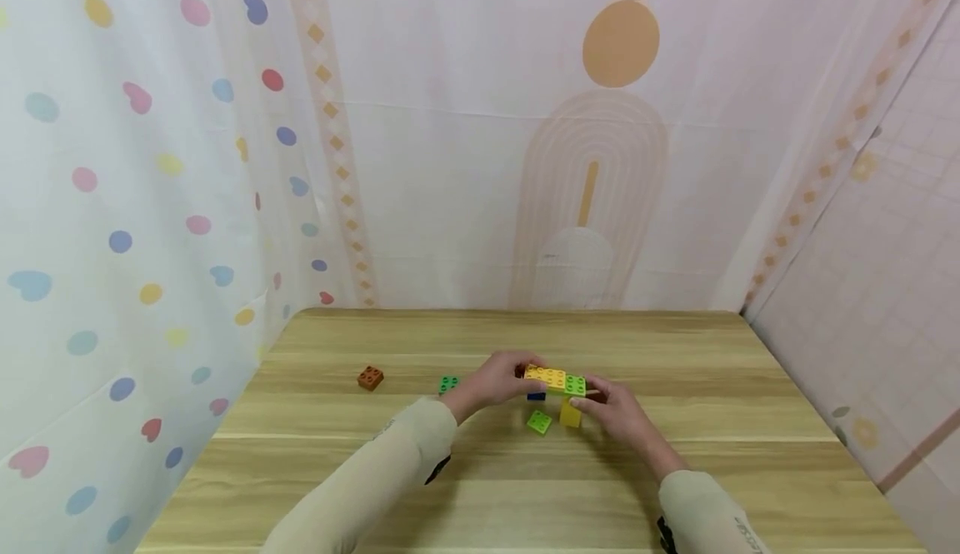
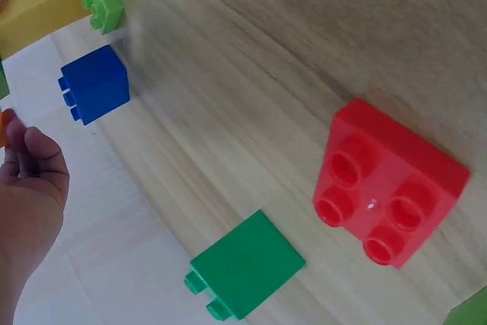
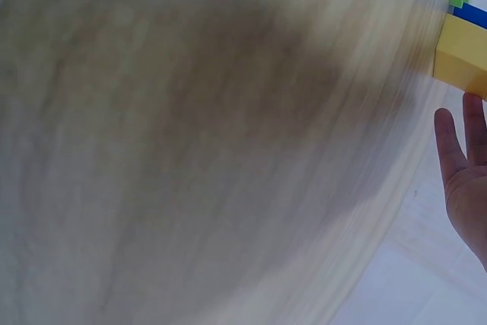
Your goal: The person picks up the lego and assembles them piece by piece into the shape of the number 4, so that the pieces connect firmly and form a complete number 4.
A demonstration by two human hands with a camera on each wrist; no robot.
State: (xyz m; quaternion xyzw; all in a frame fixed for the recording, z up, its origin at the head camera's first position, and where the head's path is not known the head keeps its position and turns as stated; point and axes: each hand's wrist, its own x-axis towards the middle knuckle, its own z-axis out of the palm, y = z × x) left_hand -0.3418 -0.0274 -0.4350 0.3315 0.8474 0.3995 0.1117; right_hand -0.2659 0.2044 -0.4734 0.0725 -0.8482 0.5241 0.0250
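My left hand (image 1: 504,379) pinches a long orange-yellow brick (image 1: 545,377) with studs on top. At the right end of that brick sits a small lime green brick (image 1: 575,385). My right hand (image 1: 621,411) has its fingers beside the lime brick and its thumb on a yellow brick (image 1: 570,413), which stands below. Under the orange-yellow brick a blue brick (image 1: 536,396) shows, partly hidden in the head view; the left wrist view shows its side. A flat lime green brick (image 1: 539,422) lies nearer to me. The right fingertips are cut off or hidden in the wrist views.
To the left on the wooden table (image 1: 525,504) lies a brown brick (image 1: 370,377). A green brick (image 1: 448,383) is near my left forearm. The left wrist view also shows a red brick (image 2: 392,184). Patterned curtains (image 1: 450,162) hang behind the table and at its sides.
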